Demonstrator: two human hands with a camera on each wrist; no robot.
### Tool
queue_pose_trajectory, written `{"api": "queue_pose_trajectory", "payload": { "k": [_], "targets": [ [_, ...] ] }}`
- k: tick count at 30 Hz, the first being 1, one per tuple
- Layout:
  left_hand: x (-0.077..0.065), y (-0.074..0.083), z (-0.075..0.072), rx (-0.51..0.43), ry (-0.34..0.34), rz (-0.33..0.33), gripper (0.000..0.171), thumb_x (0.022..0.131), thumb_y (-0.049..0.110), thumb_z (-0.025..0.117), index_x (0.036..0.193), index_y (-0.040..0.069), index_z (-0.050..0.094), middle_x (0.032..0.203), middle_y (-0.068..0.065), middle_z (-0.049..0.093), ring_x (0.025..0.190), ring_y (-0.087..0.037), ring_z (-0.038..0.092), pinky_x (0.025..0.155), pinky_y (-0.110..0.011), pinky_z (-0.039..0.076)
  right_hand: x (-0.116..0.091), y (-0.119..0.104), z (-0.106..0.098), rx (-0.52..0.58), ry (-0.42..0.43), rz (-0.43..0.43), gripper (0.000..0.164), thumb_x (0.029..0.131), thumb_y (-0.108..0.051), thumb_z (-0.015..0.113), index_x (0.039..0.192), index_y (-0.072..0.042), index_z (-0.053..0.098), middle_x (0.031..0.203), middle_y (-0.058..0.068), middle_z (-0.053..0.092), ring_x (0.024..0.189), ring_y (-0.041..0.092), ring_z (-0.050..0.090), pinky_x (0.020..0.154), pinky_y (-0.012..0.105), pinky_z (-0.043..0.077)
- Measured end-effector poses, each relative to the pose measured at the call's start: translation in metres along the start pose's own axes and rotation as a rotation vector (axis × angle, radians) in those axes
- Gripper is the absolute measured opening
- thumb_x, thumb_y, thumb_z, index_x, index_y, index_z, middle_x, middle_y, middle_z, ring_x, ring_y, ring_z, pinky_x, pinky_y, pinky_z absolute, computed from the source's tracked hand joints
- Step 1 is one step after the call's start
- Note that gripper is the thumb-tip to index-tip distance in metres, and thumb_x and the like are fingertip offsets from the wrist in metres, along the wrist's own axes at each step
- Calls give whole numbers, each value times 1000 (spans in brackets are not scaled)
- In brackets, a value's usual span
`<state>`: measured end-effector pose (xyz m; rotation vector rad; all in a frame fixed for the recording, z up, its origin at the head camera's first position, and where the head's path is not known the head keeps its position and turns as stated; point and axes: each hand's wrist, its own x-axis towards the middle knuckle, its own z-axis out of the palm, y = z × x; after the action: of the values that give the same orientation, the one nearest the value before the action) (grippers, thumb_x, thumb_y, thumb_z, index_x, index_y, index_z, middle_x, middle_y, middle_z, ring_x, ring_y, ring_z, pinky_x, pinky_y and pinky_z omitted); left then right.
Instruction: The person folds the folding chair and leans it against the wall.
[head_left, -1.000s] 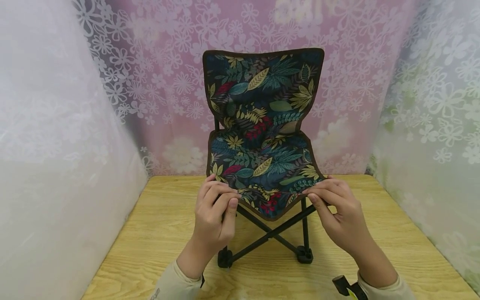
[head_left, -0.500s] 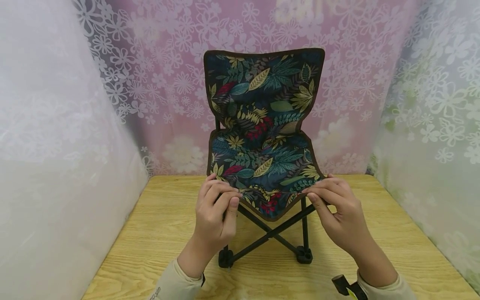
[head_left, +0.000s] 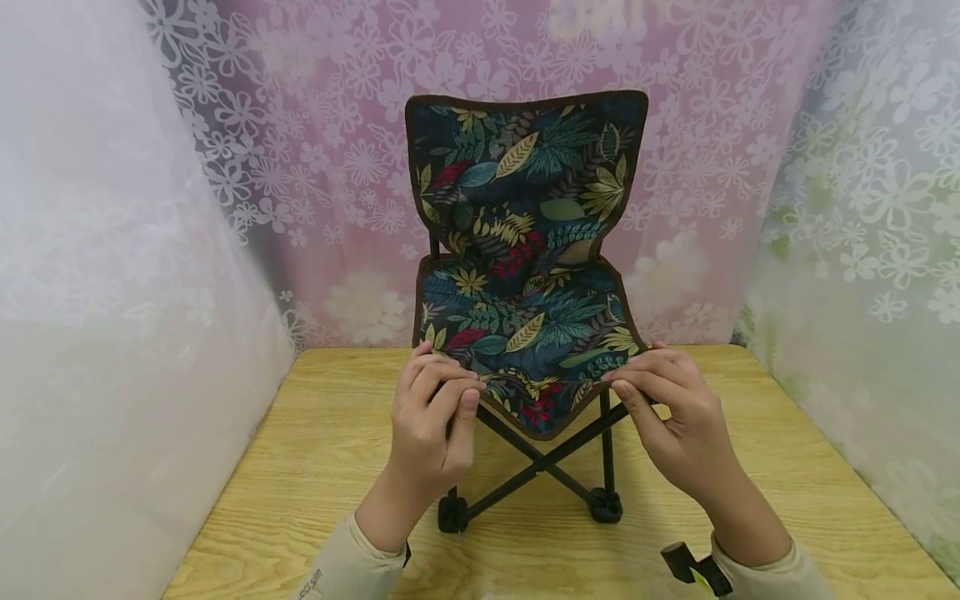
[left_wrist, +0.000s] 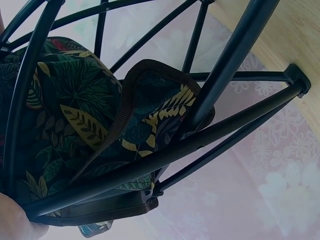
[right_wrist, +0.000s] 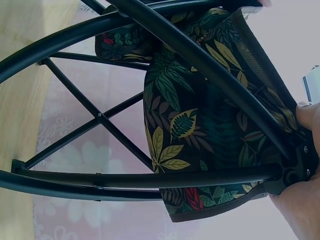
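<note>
A folding camp chair (head_left: 527, 321) with dark leaf-print fabric, brown edging and black crossed legs stands unfolded, facing me. Its seat's front edge sags in the middle. At the front left corner of the seat, my left hand (head_left: 431, 417) grips the edge with curled fingers and thumb. My right hand (head_left: 675, 417) holds the front right corner the same way. From below, the left wrist view shows the frame tubes (left_wrist: 125, 170) and part of the left hand (left_wrist: 17, 220). In the right wrist view, the right hand (right_wrist: 300, 200) wraps a black corner joint (right_wrist: 290, 175).
The chair's feet (head_left: 605, 506) rest on a wood-grain table (head_left: 337, 467). Behind hangs a pink flowered curtain (head_left: 345, 208). Whitish sheets (head_left: 112, 333) enclose the left side, and another flowered one (head_left: 870, 292) the right. A black strap device (head_left: 693, 567) sits at the right cuff.
</note>
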<state>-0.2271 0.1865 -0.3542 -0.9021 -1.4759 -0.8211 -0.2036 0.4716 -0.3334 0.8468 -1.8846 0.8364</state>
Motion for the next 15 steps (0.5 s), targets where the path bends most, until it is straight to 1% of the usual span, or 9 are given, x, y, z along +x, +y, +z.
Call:
{"api": "queue_pose_trajectory", "payload": {
  "k": [7, 12, 15],
  "targets": [
    [2, 0, 0, 2, -6, -2, 35, 111, 15, 51, 88, 4, 74, 94, -11, 68, 94, -31, 61, 117, -52, 44, 2, -1, 0, 12, 3, 5, 23, 106, -20, 67, 97, -6, 82, 95, 9, 76, 106, 22, 61, 128, 36, 33],
    [3, 0, 1, 4, 1, 4, 35, 112, 15, 51, 87, 4, 74, 93, -11, 68, 93, -31, 62, 116, -53, 45, 3, -1, 1, 24, 8, -6, 27, 107, -23, 66, 97, -5, 83, 97, 11, 76, 107, 23, 61, 124, 35, 36],
    [4, 0, 1, 3, 2, 8, 35, 112, 15, 51, 88, 4, 74, 93, -11, 68, 93, -31, 62, 115, -53, 45, 4, -2, 1, 21, 7, -6, 28, 107, -24, 65, 97, -5, 83, 96, 10, 76, 107, 23, 61, 125, 34, 35]
  ]
}}
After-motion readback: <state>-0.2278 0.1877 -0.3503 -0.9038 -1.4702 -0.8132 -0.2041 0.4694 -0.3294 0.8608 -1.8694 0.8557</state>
